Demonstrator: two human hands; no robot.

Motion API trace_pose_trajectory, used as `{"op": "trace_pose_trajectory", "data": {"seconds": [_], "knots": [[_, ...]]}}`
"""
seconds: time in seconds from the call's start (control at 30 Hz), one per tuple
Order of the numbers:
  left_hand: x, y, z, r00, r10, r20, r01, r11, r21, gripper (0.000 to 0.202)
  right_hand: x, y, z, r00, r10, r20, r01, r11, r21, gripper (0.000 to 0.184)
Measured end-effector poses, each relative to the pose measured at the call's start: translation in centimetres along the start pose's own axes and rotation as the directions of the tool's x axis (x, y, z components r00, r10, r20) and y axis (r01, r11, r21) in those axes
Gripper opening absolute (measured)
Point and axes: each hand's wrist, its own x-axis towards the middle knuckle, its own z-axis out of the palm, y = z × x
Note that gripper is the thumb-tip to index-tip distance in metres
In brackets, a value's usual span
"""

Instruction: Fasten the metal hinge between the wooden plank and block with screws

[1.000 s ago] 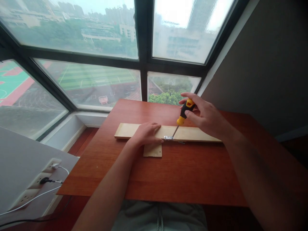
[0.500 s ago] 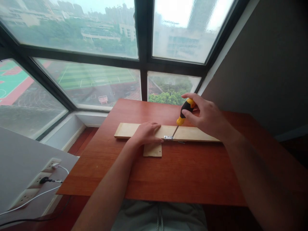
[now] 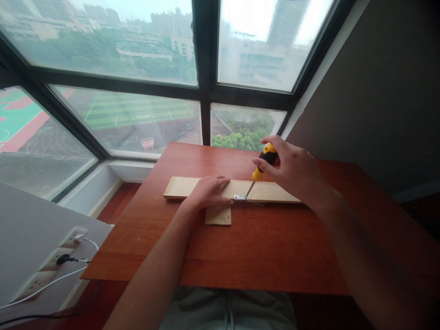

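My right hand (image 3: pixel 296 170) is wrapped around the yellow and black handle of a screwdriver (image 3: pixel 267 156). The tool leans to the right, and its tip meets a small silver metal bracket (image 3: pixel 240 197) at the near edge of a long pale wooden board (image 3: pixel 181 187). My left hand (image 3: pixel 211 189) grips that board just left of the bracket, with its thumb along the near edge and its fingers across the top. A shorter wooden piece (image 3: pixel 218 217) with a small hole sticks out toward me from beneath the left hand.
The boards lie on a reddish-brown table (image 3: pixel 261 256). A thin metal piece (image 3: pixel 260 204) lies by the long board's near edge. Dark-framed windows (image 3: pixel 205 91) rise behind the table. At the left, wall sockets (image 3: pixel 55 257) hold plugged-in cables.
My right hand has turned slightly around the screwdriver handle, with the thumb shifted to the left. The left hand, boards and bracket look unmoved.
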Motion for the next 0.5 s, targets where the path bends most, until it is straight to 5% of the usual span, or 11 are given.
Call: {"op": "trace_pose_trajectory", "data": {"seconds": [0.17, 0.4, 0.5], "knots": [[0.06, -0.05, 0.07, 1.0, 0.0, 0.005, 0.0, 1.0, 0.003, 0.067, -0.04, 0.2, -0.3, 0.99, -0.077, 0.117, 0.039, 0.953, 0.299, 0.048], [0.05, 0.0, 0.12, 1.0, -0.002, 0.003, 0.002, 1.0, 0.004, 0.067, -0.04, -0.04, 0.0, 1.0, 0.013, -0.015, -0.014, 0.999, -0.042, 0.047], [0.05, 0.04, 0.07, 1.0, -0.01, 0.004, 0.01, 1.0, 0.007, 0.069, -0.08, -0.04, -0.02, 0.998, -0.029, 0.049, 0.022, 0.991, 0.129, 0.046]]}}
